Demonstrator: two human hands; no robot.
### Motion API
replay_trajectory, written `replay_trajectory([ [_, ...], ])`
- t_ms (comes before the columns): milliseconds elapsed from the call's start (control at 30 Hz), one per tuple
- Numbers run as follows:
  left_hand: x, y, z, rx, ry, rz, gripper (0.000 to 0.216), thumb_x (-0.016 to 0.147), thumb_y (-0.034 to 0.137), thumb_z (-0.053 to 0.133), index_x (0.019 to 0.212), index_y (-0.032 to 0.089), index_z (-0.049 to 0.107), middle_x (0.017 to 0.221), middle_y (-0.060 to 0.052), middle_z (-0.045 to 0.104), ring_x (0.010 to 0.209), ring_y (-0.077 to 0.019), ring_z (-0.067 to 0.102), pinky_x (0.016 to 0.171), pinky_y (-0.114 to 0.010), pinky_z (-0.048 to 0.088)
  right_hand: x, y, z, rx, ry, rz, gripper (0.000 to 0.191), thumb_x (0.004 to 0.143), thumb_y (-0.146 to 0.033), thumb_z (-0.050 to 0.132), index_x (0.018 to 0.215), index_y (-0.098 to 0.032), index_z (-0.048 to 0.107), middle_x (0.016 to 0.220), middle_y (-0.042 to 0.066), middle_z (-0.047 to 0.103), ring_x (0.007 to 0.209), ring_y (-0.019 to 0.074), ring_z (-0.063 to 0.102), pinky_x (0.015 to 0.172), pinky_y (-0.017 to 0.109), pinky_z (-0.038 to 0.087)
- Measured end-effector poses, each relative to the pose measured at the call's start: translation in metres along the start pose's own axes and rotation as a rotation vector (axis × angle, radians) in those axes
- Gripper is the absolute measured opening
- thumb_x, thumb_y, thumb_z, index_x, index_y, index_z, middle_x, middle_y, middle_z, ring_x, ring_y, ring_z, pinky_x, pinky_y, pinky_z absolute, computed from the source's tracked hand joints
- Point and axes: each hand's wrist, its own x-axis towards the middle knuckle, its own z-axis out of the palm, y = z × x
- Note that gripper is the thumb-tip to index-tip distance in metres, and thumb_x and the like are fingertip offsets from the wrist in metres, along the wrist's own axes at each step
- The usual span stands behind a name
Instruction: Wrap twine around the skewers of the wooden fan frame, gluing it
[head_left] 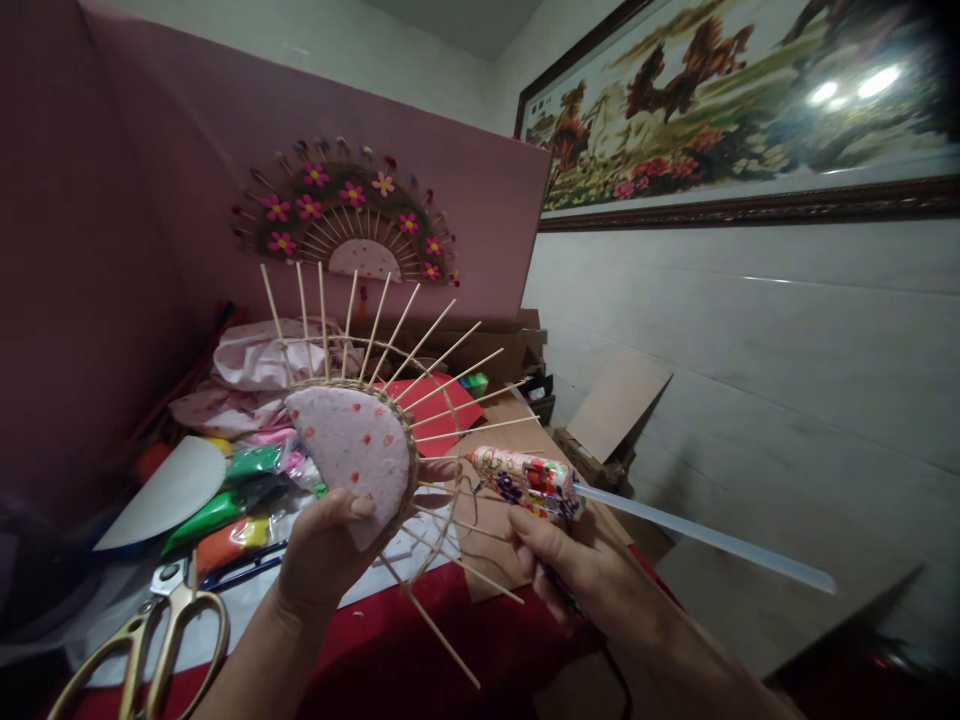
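Observation:
My left hand (330, 540) is closed on a half-round craft fan base (356, 445) covered in pale pink cloth with small red prints, thumb on its front. Thin wooden sticks (442, 350) fan out from its curved edge, which is lined with twine; a looser loop of twine (456, 420) runs across the sticks. In my right hand (555, 560) is a hot glue gun (525, 480) with a colourful pattern, a long clear glue stick (705, 535) jutting out behind it. The gun's nozzle points left, close to the sticks and the twine loop.
Gold-handled scissors (172, 610) lie at lower left, near a white half-round sheet (169, 490) and bagged coloured clay (217, 515). Pink cloth (262, 355) is heaped behind. A finished flowered fan (345, 210) hangs on the pink panel (480, 230). Red cloth (420, 640) covers the table front.

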Motion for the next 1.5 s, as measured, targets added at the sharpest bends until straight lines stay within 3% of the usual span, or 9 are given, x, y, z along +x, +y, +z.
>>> replay_trajectory([
  [233,0.000,-0.001,-0.002,0.008,0.024,-0.013,0.056,0.062,0.017,0.048,0.118,0.014,0.053,0.106,-0.012,0.066,0.113,-0.0333,0.050,0.099,-0.049,0.034,0.004,0.003,-0.001,0.081,-0.005,-0.041,0.035,0.084,-0.046,0.050,0.081,-0.012,0.057,0.061,-0.001,0.056,0.031,0.0023,0.045,0.031,0.015,0.029],
  [667,0.000,0.000,-0.001,0.027,0.071,-0.047,0.050,0.061,0.017,0.048,0.110,0.012,0.058,0.106,-0.014,0.066,0.110,-0.0331,0.053,0.098,-0.049,0.035,0.010,-0.007,0.000,0.337,-0.098,-0.046,0.032,0.082,-0.045,0.053,0.081,-0.012,0.055,0.061,-0.001,0.056,0.032,0.0038,0.047,0.028,0.013,0.034],
  [867,0.002,0.000,-0.005,0.035,0.057,-0.055,0.053,0.062,0.017,0.047,0.114,0.011,0.055,0.110,-0.016,0.064,0.113,-0.0345,0.050,0.099,-0.052,0.032,0.012,-0.009,-0.001,0.333,-0.116,-0.043,0.032,0.083,-0.045,0.052,0.080,-0.013,0.055,0.058,-0.002,0.055,0.031,0.0039,0.046,0.028,0.013,0.031],
  [1367,0.002,0.000,0.001,0.012,0.039,-0.032,0.051,0.062,0.014,0.048,0.112,0.012,0.058,0.102,-0.014,0.067,0.108,-0.0329,0.054,0.093,-0.048,0.040,0.012,-0.011,-0.002,0.249,-0.114,-0.019,0.035,0.083,-0.047,0.049,0.079,-0.013,0.054,0.057,-0.002,0.055,0.031,0.0038,0.046,0.029,0.013,0.028],
  [1500,0.003,0.000,0.000,0.017,0.033,-0.033,0.050,0.063,0.015,0.047,0.112,0.010,0.058,0.105,-0.015,0.066,0.108,-0.0326,0.054,0.094,-0.047,0.039,0.010,-0.011,-0.001,0.203,-0.081,-0.011,0.039,0.082,-0.049,0.050,0.069,-0.012,0.053,0.057,-0.001,0.054,0.030,0.0036,0.045,0.029,0.014,0.027],
])
